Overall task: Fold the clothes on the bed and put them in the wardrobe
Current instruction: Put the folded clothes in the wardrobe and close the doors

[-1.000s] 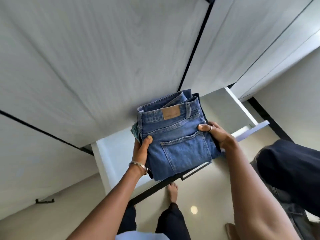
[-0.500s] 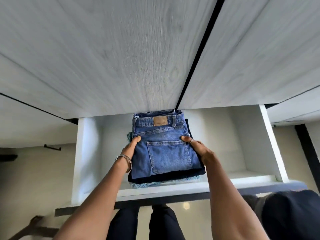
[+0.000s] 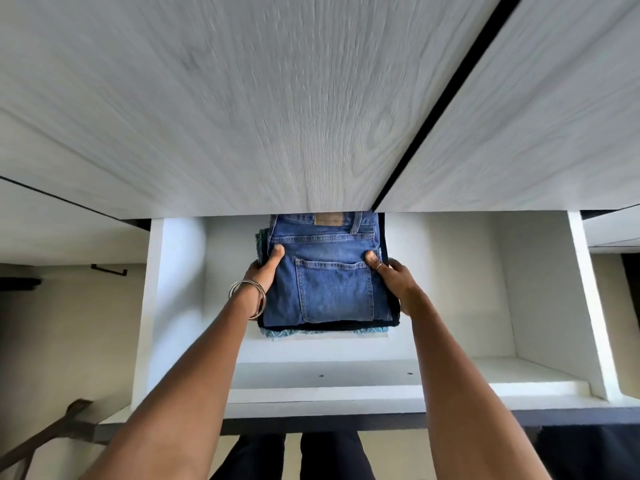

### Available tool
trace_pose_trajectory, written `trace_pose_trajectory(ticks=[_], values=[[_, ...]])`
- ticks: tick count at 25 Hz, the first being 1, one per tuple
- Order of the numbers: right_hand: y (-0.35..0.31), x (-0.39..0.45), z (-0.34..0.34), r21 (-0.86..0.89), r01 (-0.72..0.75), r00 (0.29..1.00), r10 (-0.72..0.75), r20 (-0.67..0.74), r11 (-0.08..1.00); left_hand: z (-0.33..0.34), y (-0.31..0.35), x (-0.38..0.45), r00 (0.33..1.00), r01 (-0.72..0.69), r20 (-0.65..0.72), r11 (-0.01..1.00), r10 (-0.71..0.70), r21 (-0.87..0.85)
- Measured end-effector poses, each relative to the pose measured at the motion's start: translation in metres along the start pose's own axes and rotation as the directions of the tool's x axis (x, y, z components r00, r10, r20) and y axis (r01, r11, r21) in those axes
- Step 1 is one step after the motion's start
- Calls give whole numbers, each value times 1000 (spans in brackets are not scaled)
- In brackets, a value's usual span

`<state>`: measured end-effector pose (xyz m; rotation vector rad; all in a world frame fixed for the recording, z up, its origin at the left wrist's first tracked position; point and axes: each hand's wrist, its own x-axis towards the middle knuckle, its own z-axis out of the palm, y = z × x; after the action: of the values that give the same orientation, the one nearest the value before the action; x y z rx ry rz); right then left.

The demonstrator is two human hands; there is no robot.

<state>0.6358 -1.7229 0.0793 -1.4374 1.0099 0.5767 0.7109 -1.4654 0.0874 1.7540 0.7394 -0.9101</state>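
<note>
Pale wood-grain doors (image 3: 242,98), beige glossy floor (image 3: 69,341)

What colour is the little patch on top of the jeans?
The patch on the jeans is light brown, seen best in the head view.

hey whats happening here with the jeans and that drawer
A person is setting a stack of folded clothes into an open white wardrobe drawer. The folded blue jeans lie on top, with a dark garment and a teal patterned one under them. The left hand and the right hand each keep a grip on one side of the stack, thumbs on the denim. The stack's far end sits under the cabinet front. Neither hand has let go.
</note>
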Motion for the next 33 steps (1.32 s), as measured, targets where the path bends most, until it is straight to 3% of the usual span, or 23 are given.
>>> trace_pose_trajectory(ticks=[3, 5, 6, 7, 9, 10, 11, 12, 14, 15, 17, 19, 22, 23, 25, 29, 32, 33], values=[[4, -17, 8, -183, -3, 970, -41, -240, 983, 7, 0, -17, 973, 0, -231, 994, 25, 107], [6, -37, 20, -305, 2, 891, -140, -432, 952, 9, -1, -34, 880, -48, -422, 923, 219, 381], [8, -49, 25, -326, 30, 830, -205, -519, 945, 9, -6, -41, 810, -115, -437, 837, 390, 534], [12, -59, 27, -343, 85, 762, -282, -582, 936, 9, -10, -51, 718, -220, -379, 706, 584, 673], [21, -83, 28, -404, 252, 683, -457, -569, 879, 6, -24, -70, 469, -504, -52, 315, 882, 804], [29, -90, 26, -418, 331, 700, -517, -492, 846, 3, -34, -80, 348, -610, 158, 96, 924, 786], [33, -102, 24, -410, 368, 763, -522, -380, 835, 2, -44, -91, 288, -673, 352, -73, 891, 736], [37, -114, 24, -393, 358, 852, -469, -235, 847, -1, -52, -103, 295, -711, 513, -173, 806, 682], [45, -136, 24, -391, 303, 952, -290, 93, 869, -3, -64, -124, 450, -736, 722, -239, 525, 633], [49, -144, 23, -446, 267, 958, -182, 223, 855, -3, -72, -130, 523, -727, 758, -259, 390, 635], [56, -160, 23, -682, 220, 939, 37, 341, 698, -4, -81, -135, 585, -694, 769, -332, 257, 639], [59, -170, 26, -850, 199, 948, 126, 294, 488, -6, -79, -141, 599, -655, 752, -372, 274, 658], [53, -175, 32, -896, 244, 963, 14, 269, 372, -5, -68, -151, 538, -605, 752, -447, 381, 659], [51, -175, 33, -903, 259, 964, -34, 263, 343, -7, -65, -153, 553, -594, 728, -421, 404, 685], [46, -177, 34, -915, 256, 966, -128, 226, 312, -13, -62, -154, 611, -560, 629, -299, 480, 773], [29, -168, 27, -925, 229, 923, -370, 107, 304, -18, -40, -156, 649, -421, 441, -191, 620, 887], [17, -160, 34, -935, 93, 814, -567, -126, 343, -14, -27, -157, 724, -336, 273, -21, 633, 942], [14, -160, 41, -917, 31, 759, -607, -237, 398, -13, -24, -155, 780, -303, 170, 126, 603, 945]])
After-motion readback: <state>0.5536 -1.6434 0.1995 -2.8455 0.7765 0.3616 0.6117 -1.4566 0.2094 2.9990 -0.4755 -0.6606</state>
